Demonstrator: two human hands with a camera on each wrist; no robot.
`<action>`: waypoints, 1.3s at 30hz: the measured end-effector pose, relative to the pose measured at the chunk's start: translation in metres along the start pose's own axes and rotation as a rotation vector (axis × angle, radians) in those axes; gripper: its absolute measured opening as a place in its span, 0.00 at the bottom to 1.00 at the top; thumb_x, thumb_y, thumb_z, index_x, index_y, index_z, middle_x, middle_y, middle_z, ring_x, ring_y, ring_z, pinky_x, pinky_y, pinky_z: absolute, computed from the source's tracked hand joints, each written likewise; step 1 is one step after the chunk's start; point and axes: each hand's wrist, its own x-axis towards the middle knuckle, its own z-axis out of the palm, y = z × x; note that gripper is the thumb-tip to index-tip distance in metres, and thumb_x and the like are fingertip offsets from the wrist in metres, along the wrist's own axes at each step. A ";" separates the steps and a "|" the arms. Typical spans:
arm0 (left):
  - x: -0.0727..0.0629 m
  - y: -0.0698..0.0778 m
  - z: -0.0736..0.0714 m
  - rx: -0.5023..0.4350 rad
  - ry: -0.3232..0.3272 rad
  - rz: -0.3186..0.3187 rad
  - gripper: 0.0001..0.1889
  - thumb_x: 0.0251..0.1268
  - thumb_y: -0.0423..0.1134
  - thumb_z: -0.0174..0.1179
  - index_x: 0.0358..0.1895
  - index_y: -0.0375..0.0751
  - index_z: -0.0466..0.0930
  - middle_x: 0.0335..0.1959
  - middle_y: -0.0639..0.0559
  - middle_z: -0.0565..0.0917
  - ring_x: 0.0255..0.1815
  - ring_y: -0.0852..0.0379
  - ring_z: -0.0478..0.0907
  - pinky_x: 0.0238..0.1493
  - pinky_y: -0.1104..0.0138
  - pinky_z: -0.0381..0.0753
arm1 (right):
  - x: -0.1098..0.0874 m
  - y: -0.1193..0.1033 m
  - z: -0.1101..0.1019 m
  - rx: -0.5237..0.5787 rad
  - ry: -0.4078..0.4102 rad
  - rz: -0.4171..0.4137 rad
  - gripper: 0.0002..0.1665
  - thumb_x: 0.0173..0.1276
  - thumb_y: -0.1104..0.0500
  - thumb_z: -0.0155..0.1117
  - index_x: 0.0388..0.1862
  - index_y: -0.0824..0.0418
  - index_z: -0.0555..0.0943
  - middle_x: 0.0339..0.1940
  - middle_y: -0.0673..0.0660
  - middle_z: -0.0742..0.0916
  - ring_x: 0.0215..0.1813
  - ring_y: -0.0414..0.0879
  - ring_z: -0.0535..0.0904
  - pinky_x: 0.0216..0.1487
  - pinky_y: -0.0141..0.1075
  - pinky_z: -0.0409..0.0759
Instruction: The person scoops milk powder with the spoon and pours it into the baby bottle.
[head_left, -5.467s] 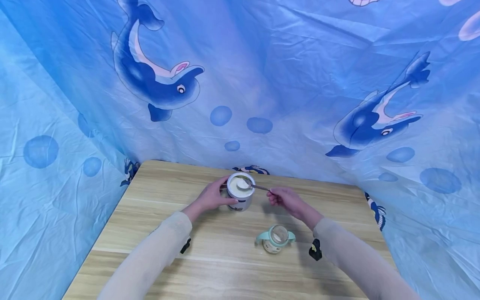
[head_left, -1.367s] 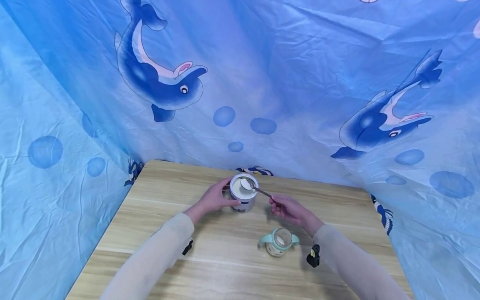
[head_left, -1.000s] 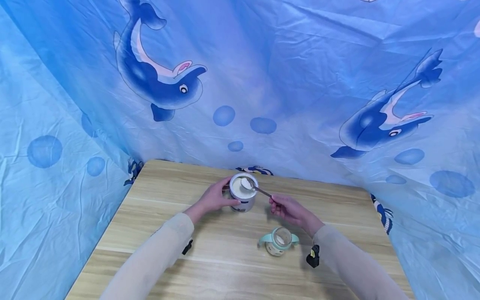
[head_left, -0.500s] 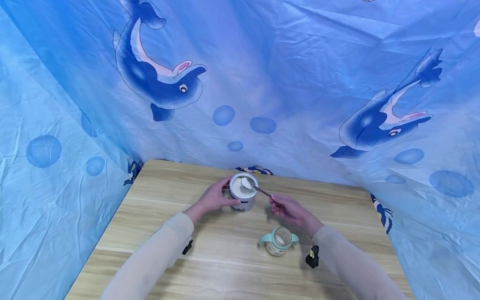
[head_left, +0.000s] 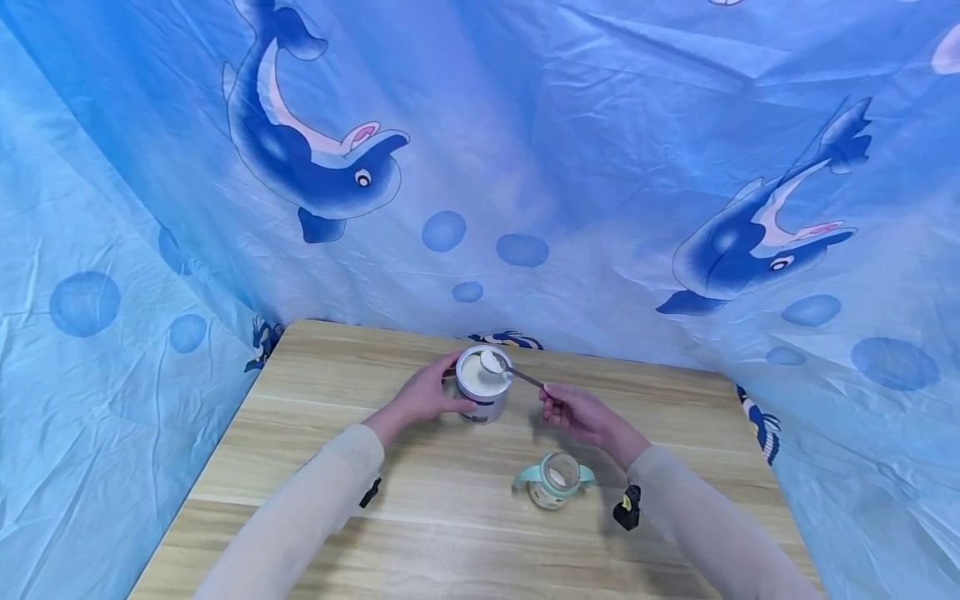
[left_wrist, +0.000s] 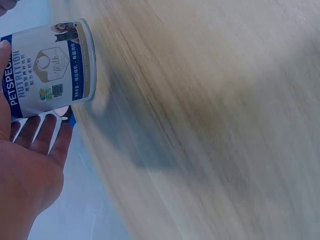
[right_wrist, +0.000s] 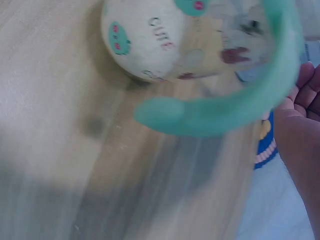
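Observation:
At the table's far side, my left hand (head_left: 429, 393) grips a milk powder can (head_left: 487, 411) from the left, thumb in front. In the left wrist view, the can (left_wrist: 52, 70) stands with its printed label showing beside the hand (left_wrist: 32, 172). My right hand (head_left: 576, 414) pinches the handle of a metal spoon (head_left: 527, 378). White powder is heaped in the spoon's bowl, over the can's mouth. Powder (head_left: 474, 385) also fills the can near its rim. Closer in stands an uncapped bottle (head_left: 547, 495) with two mint handles, some powder inside. The right wrist view has this bottle (right_wrist: 145, 40) in front of the hand (right_wrist: 305, 107).
The wood-grained table (head_left: 442, 542) ends at the back and sides against a blue curtain (head_left: 585, 167) printed with dolphins. The can is near the back edge. The bottle stands in front of the right hand, left of the right sleeve (head_left: 697, 517).
The right hand has raised the loaded spoon slightly, its bowl staying above the can. The left hand keeps its hold, and the bottle stays in place. The head view has shifted a little.

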 end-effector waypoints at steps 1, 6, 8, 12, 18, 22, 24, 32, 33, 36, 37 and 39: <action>-0.001 0.001 -0.002 0.003 -0.004 0.002 0.58 0.51 0.55 0.85 0.85 0.49 0.61 0.78 0.45 0.74 0.76 0.43 0.74 0.79 0.42 0.68 | -0.001 -0.003 0.001 -0.016 0.003 -0.006 0.23 0.91 0.60 0.43 0.40 0.58 0.85 0.32 0.47 0.85 0.35 0.37 0.82 0.44 0.27 0.85; -0.003 0.010 -0.015 0.019 -0.014 0.015 0.58 0.51 0.57 0.84 0.85 0.49 0.61 0.80 0.47 0.72 0.77 0.43 0.72 0.78 0.40 0.69 | -0.012 -0.021 0.003 -0.083 -0.002 -0.034 0.22 0.91 0.61 0.43 0.40 0.58 0.85 0.32 0.47 0.85 0.36 0.37 0.82 0.46 0.29 0.85; -0.004 0.014 -0.021 0.034 -0.018 0.024 0.58 0.52 0.58 0.83 0.85 0.49 0.61 0.81 0.48 0.71 0.78 0.42 0.72 0.77 0.40 0.70 | -0.018 -0.028 0.004 -0.087 0.000 -0.041 0.22 0.91 0.60 0.44 0.40 0.58 0.85 0.32 0.47 0.85 0.36 0.38 0.82 0.47 0.30 0.85; -0.008 0.026 -0.031 0.057 -0.029 0.038 0.56 0.55 0.58 0.82 0.85 0.50 0.61 0.83 0.49 0.68 0.78 0.41 0.71 0.76 0.40 0.72 | -0.031 -0.040 0.006 -0.081 0.011 -0.049 0.21 0.90 0.60 0.45 0.40 0.58 0.85 0.33 0.48 0.86 0.37 0.39 0.81 0.48 0.31 0.85; -0.013 0.047 -0.038 0.079 -0.041 0.079 0.55 0.55 0.57 0.82 0.85 0.53 0.62 0.82 0.50 0.69 0.77 0.43 0.72 0.76 0.44 0.73 | -0.056 -0.050 0.006 -0.086 -0.027 -0.066 0.22 0.90 0.63 0.43 0.41 0.56 0.85 0.33 0.46 0.86 0.38 0.39 0.81 0.48 0.32 0.85; -0.016 0.060 -0.038 0.084 -0.063 0.114 0.55 0.54 0.58 0.83 0.84 0.52 0.63 0.81 0.50 0.71 0.77 0.45 0.72 0.76 0.47 0.74 | -0.074 -0.053 0.004 -0.113 -0.053 -0.079 0.23 0.90 0.63 0.42 0.40 0.55 0.85 0.32 0.45 0.86 0.38 0.39 0.82 0.48 0.32 0.85; -0.018 0.068 -0.038 0.083 -0.075 0.128 0.55 0.53 0.58 0.83 0.84 0.52 0.64 0.80 0.50 0.72 0.77 0.45 0.73 0.76 0.47 0.74 | -0.083 -0.054 0.002 -0.121 -0.064 -0.082 0.24 0.89 0.64 0.42 0.40 0.55 0.86 0.32 0.45 0.86 0.38 0.39 0.82 0.48 0.32 0.85; -0.027 0.091 -0.023 0.072 -0.151 0.209 0.53 0.54 0.54 0.84 0.83 0.52 0.66 0.78 0.49 0.75 0.76 0.49 0.74 0.76 0.51 0.75 | -0.115 -0.054 -0.005 -0.140 -0.099 -0.086 0.25 0.90 0.65 0.40 0.40 0.54 0.85 0.33 0.45 0.85 0.38 0.39 0.82 0.48 0.32 0.85; -0.028 0.093 -0.021 0.072 -0.161 0.218 0.52 0.54 0.54 0.84 0.83 0.51 0.67 0.77 0.49 0.75 0.76 0.49 0.74 0.76 0.51 0.75 | -0.119 -0.054 -0.006 -0.143 -0.096 -0.081 0.25 0.90 0.65 0.40 0.40 0.54 0.85 0.33 0.45 0.86 0.39 0.39 0.82 0.48 0.32 0.85; -0.032 0.100 -0.013 0.062 -0.193 0.234 0.51 0.55 0.55 0.83 0.82 0.51 0.67 0.78 0.50 0.75 0.76 0.48 0.74 0.76 0.49 0.74 | -0.130 -0.051 -0.009 -0.155 -0.098 -0.077 0.25 0.90 0.64 0.40 0.41 0.55 0.85 0.34 0.45 0.86 0.39 0.39 0.82 0.49 0.32 0.85; -0.034 0.102 -0.010 0.063 -0.203 0.235 0.51 0.55 0.55 0.83 0.82 0.51 0.67 0.78 0.51 0.75 0.77 0.48 0.73 0.76 0.49 0.74 | -0.133 -0.050 -0.010 -0.160 -0.102 -0.077 0.25 0.90 0.64 0.40 0.41 0.55 0.85 0.34 0.45 0.86 0.39 0.39 0.82 0.49 0.32 0.85; -0.035 0.106 -0.005 0.065 -0.221 0.244 0.51 0.56 0.55 0.82 0.82 0.51 0.67 0.79 0.53 0.74 0.77 0.50 0.73 0.77 0.49 0.72 | -0.139 -0.047 -0.013 -0.166 -0.106 -0.077 0.25 0.90 0.64 0.39 0.41 0.55 0.86 0.34 0.45 0.86 0.39 0.39 0.83 0.49 0.32 0.85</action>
